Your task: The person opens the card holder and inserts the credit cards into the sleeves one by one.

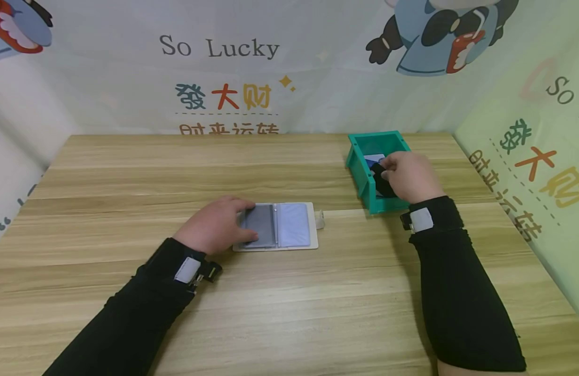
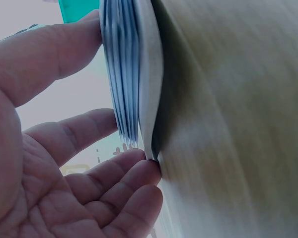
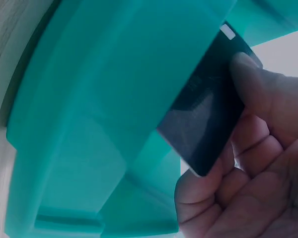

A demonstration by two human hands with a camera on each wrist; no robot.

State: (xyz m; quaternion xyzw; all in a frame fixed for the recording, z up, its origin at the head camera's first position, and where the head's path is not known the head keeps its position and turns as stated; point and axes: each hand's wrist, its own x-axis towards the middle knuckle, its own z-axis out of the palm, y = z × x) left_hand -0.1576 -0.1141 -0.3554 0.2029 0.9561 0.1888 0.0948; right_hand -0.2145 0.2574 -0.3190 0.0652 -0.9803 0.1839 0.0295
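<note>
A small card album (image 1: 293, 224) lies spread flat on the table, with clear sleeves and a pale cover. My left hand (image 1: 211, 224) rests at its left side, the thumb and index finger spread over the left sleeves (image 1: 260, 225). In the left wrist view the stacked sleeves (image 2: 121, 74) appear edge-on, and several fingertips touch the cover's edge. My right hand (image 1: 414, 175) reaches into a green bin (image 1: 365, 183). It pinches a black card (image 3: 208, 106) with a small white mark at one corner, thumb on its face. Blue-and-white cards (image 1: 374, 158) lie in the bin, partly hidden.
The wood-grain table (image 1: 289, 303) carries the album near its middle and the bin at the back right. A printed cloth (image 1: 317, 99) hangs behind and along the sides. A small clasp tab (image 1: 320, 219) sticks out from the album's right edge.
</note>
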